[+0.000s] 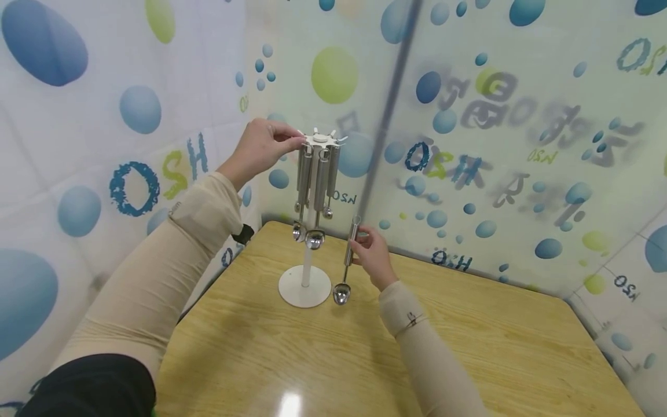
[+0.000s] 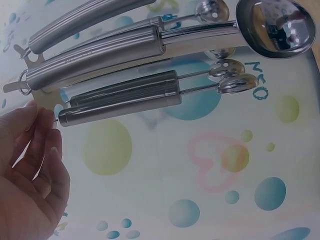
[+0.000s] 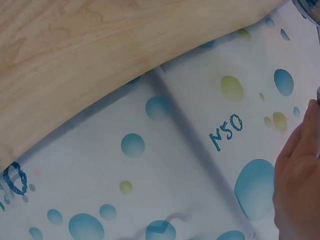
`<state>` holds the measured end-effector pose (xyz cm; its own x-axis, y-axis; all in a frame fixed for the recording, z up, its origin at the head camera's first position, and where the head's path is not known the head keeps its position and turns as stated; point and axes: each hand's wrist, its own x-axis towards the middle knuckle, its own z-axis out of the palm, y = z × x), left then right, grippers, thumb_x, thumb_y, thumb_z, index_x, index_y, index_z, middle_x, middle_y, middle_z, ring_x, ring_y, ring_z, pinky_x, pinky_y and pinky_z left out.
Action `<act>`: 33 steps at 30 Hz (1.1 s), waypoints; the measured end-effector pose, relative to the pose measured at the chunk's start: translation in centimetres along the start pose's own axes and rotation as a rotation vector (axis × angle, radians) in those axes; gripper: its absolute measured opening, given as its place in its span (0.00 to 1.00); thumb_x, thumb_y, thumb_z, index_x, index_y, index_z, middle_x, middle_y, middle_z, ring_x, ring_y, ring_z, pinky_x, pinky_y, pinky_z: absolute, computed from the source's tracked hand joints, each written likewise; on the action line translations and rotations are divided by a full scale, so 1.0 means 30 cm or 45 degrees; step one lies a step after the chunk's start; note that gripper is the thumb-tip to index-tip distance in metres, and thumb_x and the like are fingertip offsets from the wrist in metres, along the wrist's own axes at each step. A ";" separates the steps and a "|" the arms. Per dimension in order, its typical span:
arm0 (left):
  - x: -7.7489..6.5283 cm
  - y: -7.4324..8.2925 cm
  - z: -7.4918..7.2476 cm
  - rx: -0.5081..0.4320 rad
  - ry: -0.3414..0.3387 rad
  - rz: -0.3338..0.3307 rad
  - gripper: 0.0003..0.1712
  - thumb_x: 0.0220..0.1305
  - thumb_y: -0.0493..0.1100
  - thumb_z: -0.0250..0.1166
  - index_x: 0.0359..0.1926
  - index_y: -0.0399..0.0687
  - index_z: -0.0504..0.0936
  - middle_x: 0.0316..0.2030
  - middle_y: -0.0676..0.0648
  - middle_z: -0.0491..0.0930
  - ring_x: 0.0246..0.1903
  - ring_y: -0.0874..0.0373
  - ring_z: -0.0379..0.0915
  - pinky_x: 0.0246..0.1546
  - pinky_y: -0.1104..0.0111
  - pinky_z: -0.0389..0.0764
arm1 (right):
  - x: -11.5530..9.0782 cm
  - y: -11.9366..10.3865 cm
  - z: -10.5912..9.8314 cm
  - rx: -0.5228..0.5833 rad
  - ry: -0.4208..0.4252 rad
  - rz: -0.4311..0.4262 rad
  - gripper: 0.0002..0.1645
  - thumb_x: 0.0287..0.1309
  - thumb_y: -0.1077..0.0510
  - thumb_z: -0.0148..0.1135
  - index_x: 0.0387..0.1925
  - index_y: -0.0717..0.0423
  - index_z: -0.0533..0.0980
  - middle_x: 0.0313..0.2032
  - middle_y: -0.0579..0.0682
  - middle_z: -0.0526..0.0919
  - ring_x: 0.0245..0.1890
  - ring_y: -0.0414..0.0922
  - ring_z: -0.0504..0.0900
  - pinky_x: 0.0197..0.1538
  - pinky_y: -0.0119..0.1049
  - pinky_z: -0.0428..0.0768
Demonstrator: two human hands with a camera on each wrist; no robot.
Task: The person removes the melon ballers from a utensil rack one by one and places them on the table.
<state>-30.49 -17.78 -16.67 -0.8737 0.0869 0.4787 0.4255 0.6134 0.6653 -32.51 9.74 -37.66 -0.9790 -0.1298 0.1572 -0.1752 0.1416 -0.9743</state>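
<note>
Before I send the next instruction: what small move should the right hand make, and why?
Probably raise the scoop toward the top of the white stand, ring first. The right hand holds it beside the stand, ring uppermost but below the stand's top, while the left hand pinches that top's edge, where other metal utensils hang.

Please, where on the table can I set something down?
Bare table lies right of the right sleeve, and between the sleeves in front of the white base. Crowded: beside the base, where the right hand holds a scoop.

Glossy metal spoon (image 1: 341, 293) — handle (image 1: 350, 256) perhaps brushed.
</note>
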 end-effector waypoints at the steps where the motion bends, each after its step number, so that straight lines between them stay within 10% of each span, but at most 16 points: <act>1: 0.000 0.000 0.000 0.002 0.000 0.004 0.19 0.71 0.51 0.66 0.52 0.43 0.88 0.48 0.44 0.86 0.47 0.54 0.78 0.52 0.60 0.77 | 0.001 0.008 0.002 -0.002 0.001 0.012 0.25 0.69 0.63 0.63 0.65 0.57 0.71 0.48 0.59 0.77 0.45 0.51 0.81 0.43 0.47 0.86; 33: -0.001 -0.008 -0.001 0.017 -0.003 0.038 0.19 0.71 0.51 0.66 0.52 0.43 0.88 0.48 0.44 0.87 0.48 0.54 0.79 0.53 0.60 0.78 | -0.012 0.157 0.049 -0.015 0.043 0.406 0.24 0.69 0.64 0.59 0.63 0.65 0.69 0.41 0.58 0.78 0.37 0.49 0.82 0.43 0.49 0.86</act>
<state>-30.57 -17.98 -16.82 -0.8611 0.1074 0.4970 0.4486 0.6207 0.6430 -32.83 9.01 -42.54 -0.9877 -0.0446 -0.1500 0.1397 0.1812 -0.9735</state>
